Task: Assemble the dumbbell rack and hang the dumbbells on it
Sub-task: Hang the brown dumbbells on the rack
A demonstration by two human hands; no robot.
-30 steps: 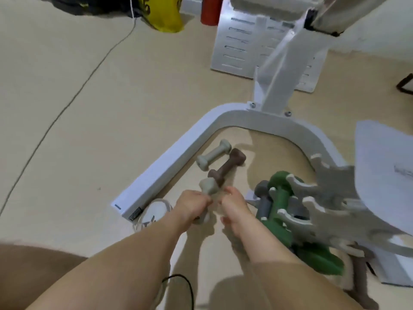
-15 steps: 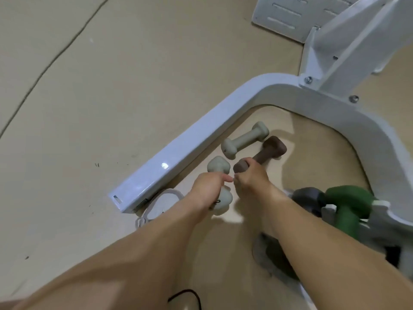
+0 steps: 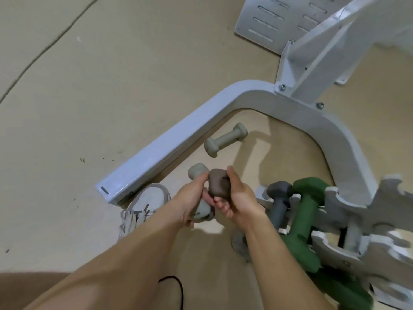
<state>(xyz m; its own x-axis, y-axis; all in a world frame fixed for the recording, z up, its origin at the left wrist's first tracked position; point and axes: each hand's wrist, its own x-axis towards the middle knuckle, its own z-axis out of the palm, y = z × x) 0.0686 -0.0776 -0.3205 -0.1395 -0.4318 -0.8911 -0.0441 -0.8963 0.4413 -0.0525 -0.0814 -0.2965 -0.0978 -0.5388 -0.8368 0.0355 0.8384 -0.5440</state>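
Note:
My left hand (image 3: 193,198) grips a pale grey-green dumbbell (image 3: 197,172) by its handle, its ends showing above and below my fingers. My right hand (image 3: 238,198) holds a brown dumbbell (image 3: 219,183) lifted off the floor, end-on to the camera. Both hands are side by side, touching. A second pale dumbbell (image 3: 225,139) lies on the floor beyond them. At the right, the white notched rack (image 3: 357,211) carries a dark grey dumbbell (image 3: 279,198) and green dumbbells (image 3: 306,222).
A white curved machine base (image 3: 178,148) runs around the dumbbells from lower left to right, with an upright post (image 3: 312,61) bolted on. A slotted white plate (image 3: 279,23) lies behind. A white shoe (image 3: 145,204) sits by the base's end. A black cable (image 3: 178,287) loops near my arms.
My right hand has picked the brown dumbbell up from the floor beside the pale one and brought it next to my left hand. The left hand has kept its hold on its pale dumbbell.

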